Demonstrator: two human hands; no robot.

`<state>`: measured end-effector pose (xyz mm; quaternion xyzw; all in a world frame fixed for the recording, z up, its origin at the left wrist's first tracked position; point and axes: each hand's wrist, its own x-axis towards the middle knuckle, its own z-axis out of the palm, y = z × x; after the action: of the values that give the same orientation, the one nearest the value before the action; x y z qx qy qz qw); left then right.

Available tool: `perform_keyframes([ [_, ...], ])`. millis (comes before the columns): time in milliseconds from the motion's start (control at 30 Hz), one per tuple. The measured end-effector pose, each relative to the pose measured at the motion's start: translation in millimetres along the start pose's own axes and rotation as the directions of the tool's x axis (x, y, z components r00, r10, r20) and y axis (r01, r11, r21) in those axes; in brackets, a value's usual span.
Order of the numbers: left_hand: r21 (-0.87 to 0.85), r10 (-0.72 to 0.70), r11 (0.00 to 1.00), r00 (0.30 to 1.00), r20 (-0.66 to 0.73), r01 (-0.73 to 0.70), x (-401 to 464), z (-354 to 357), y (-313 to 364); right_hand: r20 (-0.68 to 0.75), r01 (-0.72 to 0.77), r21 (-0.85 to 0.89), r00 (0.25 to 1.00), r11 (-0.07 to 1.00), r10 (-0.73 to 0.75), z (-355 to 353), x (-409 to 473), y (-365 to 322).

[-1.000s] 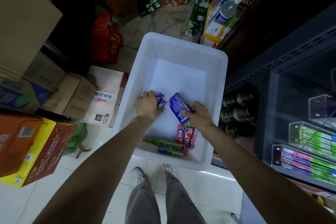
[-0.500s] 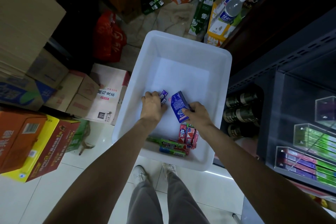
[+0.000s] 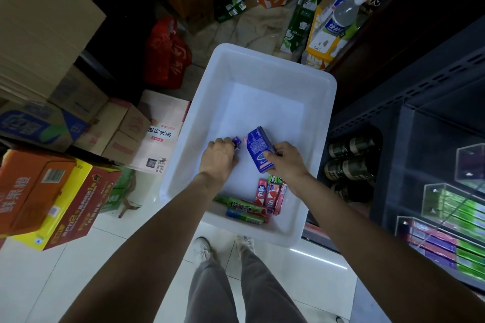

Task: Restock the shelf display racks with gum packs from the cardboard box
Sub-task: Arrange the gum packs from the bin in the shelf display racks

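Note:
A white plastic bin (image 3: 325, 81) stands on the floor in front of me. Inside it, my right hand (image 3: 287, 160) grips a blue gum box (image 3: 258, 148), tilted on its edge. My left hand (image 3: 220, 155) is curled round small purple gum packs (image 3: 236, 141) whose ends stick out past my fingers. Pink gum packs (image 3: 270, 195) and green gum sticks (image 3: 244, 208) lie at the bin's near end. Clear display racks (image 3: 446, 220) on the dark shelf at the right hold purple and green packs.
Cardboard cartons (image 3: 118, 128) crowd the floor left of the bin, with an orange and yellow box (image 3: 44, 196) nearer me. A red bag (image 3: 168, 57) and bottled water (image 3: 341, 13) sit beyond. Dark cans (image 3: 349, 157) fill the low shelf.
My view has shifted slightly. Both hands stay in the bin on the same packs, and the blue box has tipped a little more upright.

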<state>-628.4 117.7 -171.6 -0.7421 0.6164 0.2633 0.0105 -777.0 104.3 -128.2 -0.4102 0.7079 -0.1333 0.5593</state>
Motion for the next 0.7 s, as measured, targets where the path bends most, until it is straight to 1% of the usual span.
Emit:
perform_keyframes([
  [67, -0.101, -0.022, 0.995, 1.000, 0.020, 0.024, -3.2, 3.2, -1.9, 0.015, 0.016, -0.015, 1.000, 1.000, -0.015, -1.9, 0.0, -0.3],
  [133, -0.281, -0.107, 0.953, 0.993, 0.044, 0.115, -8.2, 4.0, -3.1, 0.036, 0.022, -0.024, 0.999, 0.999, -0.021, -3.4, -0.8, -0.3],
  [200, -0.466, -0.209, 0.858, 0.976, 0.066, 0.215, -11.4, 4.3, -4.2, 0.038, 0.028, -0.044, 0.999, 0.999, -0.027, -4.0, -0.6, 2.0],
  [267, -0.579, -0.287, 0.763, 0.953, 0.094, 0.286, -14.3, 4.0, -3.2, 0.048, 0.039, -0.076, 0.998, 0.996, -0.035, -3.4, 2.4, 6.0],
  [300, -0.637, -0.329, 0.699, 0.937, 0.114, 0.323, -13.7, 5.2, -3.5, 0.069, 0.038, -0.079, 0.997, 0.996, -0.032, -2.2, 3.9, 6.4],
  [333, -0.711, -0.363, 0.606, 0.919, 0.152, 0.357, -14.2, 5.4, -3.5, 0.091, 0.038, -0.070, 0.995, 0.997, -0.031, -0.8, 3.5, 5.2],
  [367, -0.795, -0.384, 0.477, 0.902, 0.197, 0.376, -15.6, 5.6, -2.6, 0.115, 0.033, -0.041, 0.993, 0.999, -0.028, 0.7, 0.3, 2.2],
  [433, -0.905, -0.355, 0.216, 0.893, 0.276, 0.366, -21.6, 0.4, 2.9, 0.148, 0.010, 0.056, 0.989, 0.998, -0.018, 2.7, -3.8, -2.0],
  [500, -0.940, -0.283, 0.047, 0.907, 0.312, 0.338, -30.3, -8.1, 10.1, 0.170, -0.003, 0.146, 0.985, 0.989, -0.022, 1.9, -7.5, -5.3],
  [567, -0.950, -0.235, -0.028, 0.921, 0.310, 0.312, -38.3, -17.8, 17.1, 0.162, 0.014, 0.189, 0.986, 0.982, -0.045, -0.7, -6.8, -4.0],
  [633, -0.957, -0.190, -0.015, 0.939, 0.287, 0.290, -44.0, -26.7, 24.1, 0.139, 0.064, 0.159, 0.987, 0.985, -0.086, -3.6, -6.2, -3.3],
  [700, -0.961, -0.140, 0.031, 0.953, 0.268, 0.275, -48.9, -36.2, 33.0, 0.120, 0.127, 0.138, 0.982, 0.982, -0.144, -6.5, -9.6, -5.0],
])
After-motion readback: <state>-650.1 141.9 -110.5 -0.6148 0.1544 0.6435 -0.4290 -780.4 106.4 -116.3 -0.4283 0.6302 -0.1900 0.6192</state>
